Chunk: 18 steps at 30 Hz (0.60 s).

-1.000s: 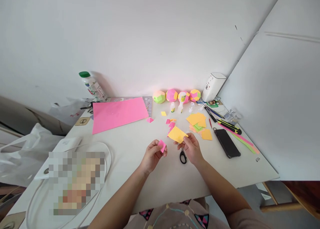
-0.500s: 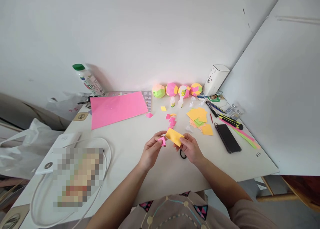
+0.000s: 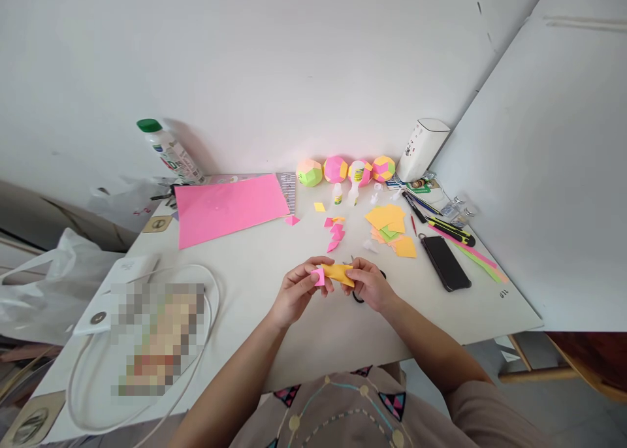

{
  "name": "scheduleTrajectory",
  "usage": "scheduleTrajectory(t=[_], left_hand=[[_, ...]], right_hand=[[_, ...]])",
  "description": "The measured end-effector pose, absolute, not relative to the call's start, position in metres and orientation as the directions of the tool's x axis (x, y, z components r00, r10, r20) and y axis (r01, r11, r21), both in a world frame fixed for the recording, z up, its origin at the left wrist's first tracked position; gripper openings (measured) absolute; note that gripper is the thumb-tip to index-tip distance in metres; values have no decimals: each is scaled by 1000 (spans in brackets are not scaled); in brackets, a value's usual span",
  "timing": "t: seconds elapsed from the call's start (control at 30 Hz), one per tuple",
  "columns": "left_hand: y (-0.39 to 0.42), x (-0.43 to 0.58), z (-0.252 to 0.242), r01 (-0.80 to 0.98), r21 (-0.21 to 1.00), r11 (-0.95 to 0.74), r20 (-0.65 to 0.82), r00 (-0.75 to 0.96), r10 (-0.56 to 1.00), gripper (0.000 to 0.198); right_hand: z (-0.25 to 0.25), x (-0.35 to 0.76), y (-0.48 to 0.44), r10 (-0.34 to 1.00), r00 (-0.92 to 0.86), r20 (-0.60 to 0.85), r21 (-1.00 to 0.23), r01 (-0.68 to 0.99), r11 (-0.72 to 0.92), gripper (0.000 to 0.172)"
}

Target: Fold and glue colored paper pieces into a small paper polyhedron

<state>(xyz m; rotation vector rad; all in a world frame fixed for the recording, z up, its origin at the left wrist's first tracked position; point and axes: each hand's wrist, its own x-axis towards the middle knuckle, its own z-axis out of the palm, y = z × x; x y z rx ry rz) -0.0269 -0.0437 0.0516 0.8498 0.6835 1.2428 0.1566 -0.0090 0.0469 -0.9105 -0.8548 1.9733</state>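
Note:
My left hand pinches a small pink paper square between thumb and fingers. Against it lies a curved yellow-orange paper piece, whose right end is gripped by my right hand. The yellow piece's left end reaches my left fingers and touches or overlaps the pink square. Partly hidden under my right hand are scissors with black handles. Just beyond my hands lie several small pink paper pieces. A stack of yellow, green and orange paper pieces rests to the right.
Several faceted paper balls line the wall behind small glue bottles. A large pink sheet lies back left, near a green-capped bottle. At right are a black phone, cutters and a white container. A white cable loops at left.
The yellow paper has shifted left and come against the pink square, bending into a curve. My right hand moved slightly left with it, and more of the scissors shows.

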Motion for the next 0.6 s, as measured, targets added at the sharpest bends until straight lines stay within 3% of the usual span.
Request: scheduleTrajectory(t=[0.2,0.33,0.5,0.6], left_hand=[[-43,-26,51,-530,836,139,-20,223,975,13],[-41,-25,49,-670,692,268,-192,187,963,10],[-38,-21,47,-820,464,334,-371,163,914,6],[-39,-18,46,-856,402,325,-402,153,902,7]], right_hand=[[46,159,-7,827,-484,-288,-779,-384,-496,24],[50,162,-7,855,-495,-152,-798,-449,-402,19],[53,165,-11,872,-486,62,-899,-407,-163,40],[52,164,-14,847,-510,150,-920,-386,-70,46]])
